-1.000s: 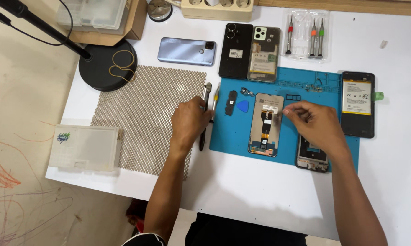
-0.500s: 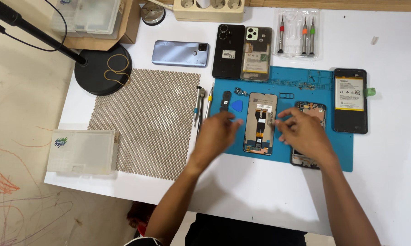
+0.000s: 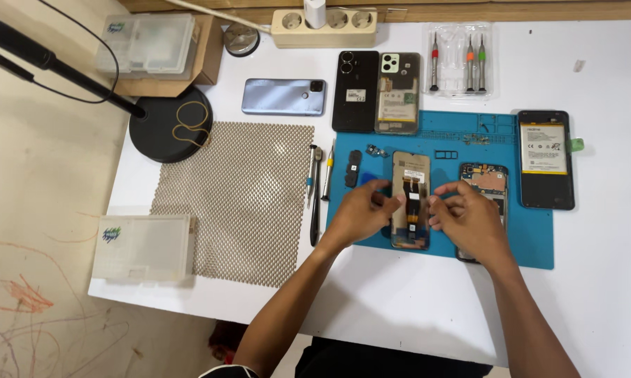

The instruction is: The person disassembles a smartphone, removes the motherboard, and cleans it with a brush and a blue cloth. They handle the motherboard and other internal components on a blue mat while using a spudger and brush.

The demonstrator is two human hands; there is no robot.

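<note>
Tabletop (image 3: 609, 294) in white carries a tan mesh mat (image 3: 245, 196) and a blue repair mat (image 3: 532, 238). On the blue mat lies an opened phone screen assembly (image 3: 410, 168), framed by both hands: left hand (image 3: 361, 210) and right hand (image 3: 466, 217) pinch its edges with curled fingers. Tweezers (image 3: 314, 203) lie just left.

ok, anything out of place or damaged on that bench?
Nothing looks spilled or broken. The opened phone lies straight on the blue mat, with the left hand and right hand at its sides. A rubber band lies loose on the black lamp base, which is only mildly odd.
</note>
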